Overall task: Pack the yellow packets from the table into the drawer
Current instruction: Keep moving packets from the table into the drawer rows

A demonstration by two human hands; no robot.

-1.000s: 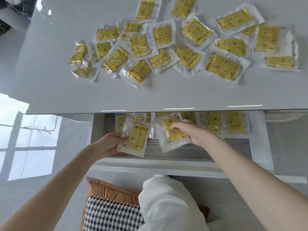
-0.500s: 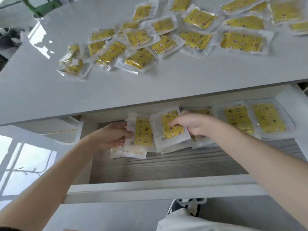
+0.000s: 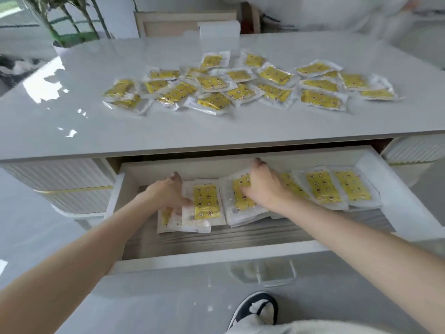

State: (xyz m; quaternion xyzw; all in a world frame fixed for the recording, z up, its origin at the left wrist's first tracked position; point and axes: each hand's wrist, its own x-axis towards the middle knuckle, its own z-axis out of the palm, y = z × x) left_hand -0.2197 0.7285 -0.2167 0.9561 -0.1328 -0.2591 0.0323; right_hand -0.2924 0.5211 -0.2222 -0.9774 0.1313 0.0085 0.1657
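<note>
Several yellow packets in clear wrappers (image 3: 216,102) lie scattered on the white table (image 3: 72,121). Below its edge the drawer (image 3: 216,257) stands pulled out, with a row of packets along its back, including two at the right (image 3: 322,189). My left hand (image 3: 168,194) grips the left edge of one packet (image 3: 207,201) that lies on others at the row's left end. My right hand (image 3: 262,186) holds another packet (image 3: 238,191) down in the row's middle, its fingers curled over the right part of it.
The drawer's wood-grain floor (image 3: 216,237) shows bare in front of the packets. Ribbed white cabinet fronts (image 3: 60,184) flank the drawer. A potted plant (image 3: 72,25) and a white box (image 3: 218,28) stand beyond the table. My shoe (image 3: 255,309) is on the glossy floor below.
Both hands have moved their packets deeper into the drawer and lowered them onto the row. The view has lifted, showing more of the table and room.
</note>
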